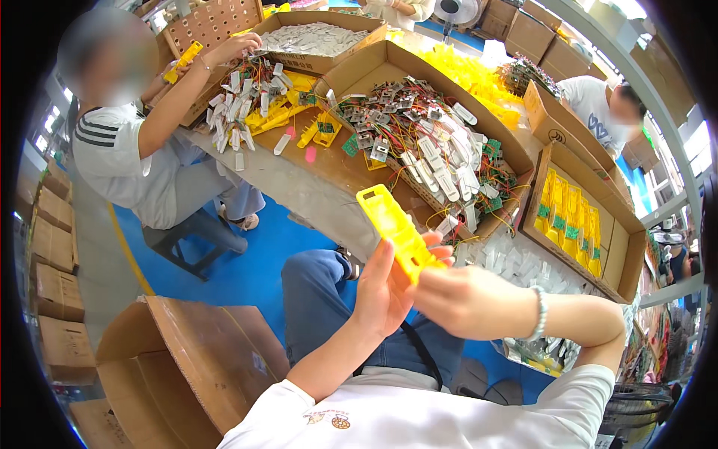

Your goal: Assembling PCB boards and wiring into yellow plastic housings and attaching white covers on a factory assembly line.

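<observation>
A long yellow plastic casing [390,223] is tilted above my lap, its hollow side facing up. My left hand [374,295] holds it from beneath, the thumb along one edge and fingertips showing past the other. At the casing's lower end, my right hand [470,301] is closed with the fingers pinched against it. Whether those fingertips also hold a small part is hidden. Just beyond the casing, an open cardboard box [359,63] on the table contains a heap of white plastic pieces [441,168], green circuit boards [490,148] and red and yellow wires.
To the right, a shallow carton [617,258] holds a row of yellow casings with green boards. A seated co-worker [134,165] handles a yellow casing at the left. Another person [598,112] works at the far right. An open cardboard box [202,352] stands by my left side.
</observation>
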### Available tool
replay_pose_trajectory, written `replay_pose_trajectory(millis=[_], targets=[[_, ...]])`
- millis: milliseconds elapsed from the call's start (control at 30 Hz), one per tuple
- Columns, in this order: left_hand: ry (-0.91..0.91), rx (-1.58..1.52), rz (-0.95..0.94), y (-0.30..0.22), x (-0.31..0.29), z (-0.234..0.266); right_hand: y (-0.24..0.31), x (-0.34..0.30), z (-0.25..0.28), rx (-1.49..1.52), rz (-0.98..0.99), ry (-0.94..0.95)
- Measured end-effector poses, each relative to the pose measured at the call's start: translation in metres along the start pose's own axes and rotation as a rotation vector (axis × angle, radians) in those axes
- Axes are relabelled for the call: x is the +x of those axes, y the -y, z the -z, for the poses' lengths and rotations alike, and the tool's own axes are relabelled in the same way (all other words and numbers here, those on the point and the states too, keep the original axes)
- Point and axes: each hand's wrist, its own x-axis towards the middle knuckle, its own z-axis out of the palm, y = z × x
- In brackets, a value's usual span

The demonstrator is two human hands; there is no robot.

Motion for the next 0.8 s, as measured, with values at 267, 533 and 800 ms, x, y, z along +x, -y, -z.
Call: replay_pose_trajectory(millis=[267,533,800], targets=[[-0.190,0.037,-0.143,-0.020,-0.032,0.051,-0.127,0.029,0.034,-0.071,-0.486,-0.515],[-0.272,0.023,-0.199,-0.037,-0.067,0.064,-0.229,0.028,0.023,0.045,-0.664,-0.445],[-0.077,0.116,-0.227,-0.050,-0.055,0.046,-0.209,0.019,0.066,0.622,-0.530,-1.110]])
